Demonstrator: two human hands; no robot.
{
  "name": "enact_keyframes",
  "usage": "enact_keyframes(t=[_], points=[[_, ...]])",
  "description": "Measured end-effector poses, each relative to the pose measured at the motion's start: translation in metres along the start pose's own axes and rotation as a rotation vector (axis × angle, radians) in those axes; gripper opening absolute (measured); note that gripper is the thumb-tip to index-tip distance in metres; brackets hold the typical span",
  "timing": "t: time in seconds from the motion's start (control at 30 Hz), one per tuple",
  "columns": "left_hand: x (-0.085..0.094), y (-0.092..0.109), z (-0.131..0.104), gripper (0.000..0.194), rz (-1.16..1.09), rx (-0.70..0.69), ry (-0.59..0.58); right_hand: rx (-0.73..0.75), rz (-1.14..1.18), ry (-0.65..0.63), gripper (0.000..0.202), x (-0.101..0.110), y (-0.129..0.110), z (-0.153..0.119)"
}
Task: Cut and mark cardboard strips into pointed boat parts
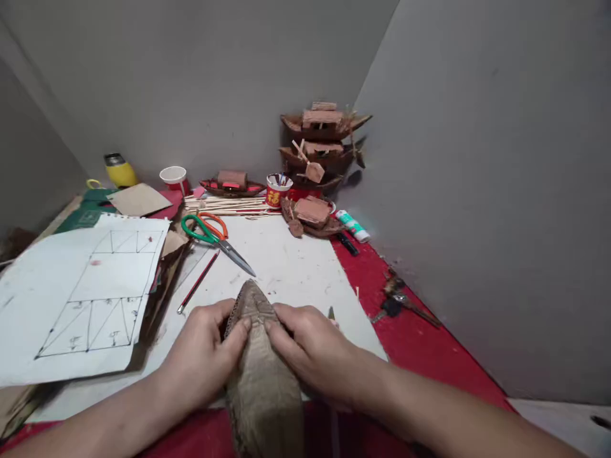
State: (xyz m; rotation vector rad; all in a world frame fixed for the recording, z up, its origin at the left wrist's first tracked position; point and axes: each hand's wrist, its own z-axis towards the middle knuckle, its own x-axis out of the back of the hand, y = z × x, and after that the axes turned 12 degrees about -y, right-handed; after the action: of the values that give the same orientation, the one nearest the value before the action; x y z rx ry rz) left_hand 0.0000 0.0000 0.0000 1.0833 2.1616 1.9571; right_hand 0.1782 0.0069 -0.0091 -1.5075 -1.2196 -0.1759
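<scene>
A brown cardboard boat-like piece [265, 388] with a pointed far end is held low over the front of the table. My left hand [205, 346] grips its left edge near the tip, thumb on top. Opposite it, my right hand [310, 350] pinches the right edge, its thumb also on the surface. The fingers under the piece are hidden. Just beyond the tip lie scissors [223, 242] with green and orange handles, and a red and black pencil [198, 282] is left of them.
Paper with a line drawing [95, 286] covers the left side. Model boats [321, 124] are stacked at the back, near a paint cup [279, 191], wooden sticks [229, 205] and a small boat [233, 183]. A glue tube [353, 226] lies by the right wall.
</scene>
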Motion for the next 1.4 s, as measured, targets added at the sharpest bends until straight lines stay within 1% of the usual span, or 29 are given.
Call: enact_keyframes(t=[0.17,0.33,0.5,0.67,0.83,0.93,1.0,1.13,1.23,1.33,1.4], points=[[0.000,-0.001,0.003,0.023,-0.044,-0.003,-0.028,-0.009,0.006,-0.027,0.028,0.000,-0.002,-0.003],[-0.001,-0.004,0.005,0.023,-0.081,0.002,-0.051,0.060,-0.007,-0.042,0.026,-0.003,0.001,-0.002],[-0.003,-0.006,0.005,0.024,-0.068,0.010,-0.053,0.085,-0.072,-0.011,0.026,-0.007,0.007,-0.001],[-0.004,-0.007,0.006,0.022,-0.094,0.022,-0.048,0.092,-0.087,0.000,0.026,-0.008,0.006,0.000],[-0.004,-0.009,0.002,0.022,-0.127,-0.004,-0.042,0.143,-0.134,0.071,0.022,-0.010,0.005,-0.001],[-0.003,-0.010,0.001,0.023,-0.147,-0.044,-0.041,0.190,-0.069,0.054,0.023,-0.007,0.004,-0.001],[-0.002,-0.009,0.000,0.024,-0.160,-0.080,-0.033,0.214,-0.012,0.067,0.023,-0.004,0.003,-0.001],[-0.001,-0.005,0.000,0.025,-0.192,-0.098,-0.033,0.292,0.122,0.172,0.017,-0.004,0.004,0.002],[0.001,-0.006,0.000,0.025,-0.245,-0.117,-0.058,0.345,0.154,0.228,0.024,-0.003,0.007,0.006],[0.005,-0.011,0.002,0.033,-0.392,-0.118,-0.049,0.350,0.234,0.287,0.028,0.005,0.009,0.007],[0.006,-0.015,0.003,0.040,-0.592,-0.088,-0.051,0.355,0.353,0.337,0.027,0.013,0.009,0.008]])
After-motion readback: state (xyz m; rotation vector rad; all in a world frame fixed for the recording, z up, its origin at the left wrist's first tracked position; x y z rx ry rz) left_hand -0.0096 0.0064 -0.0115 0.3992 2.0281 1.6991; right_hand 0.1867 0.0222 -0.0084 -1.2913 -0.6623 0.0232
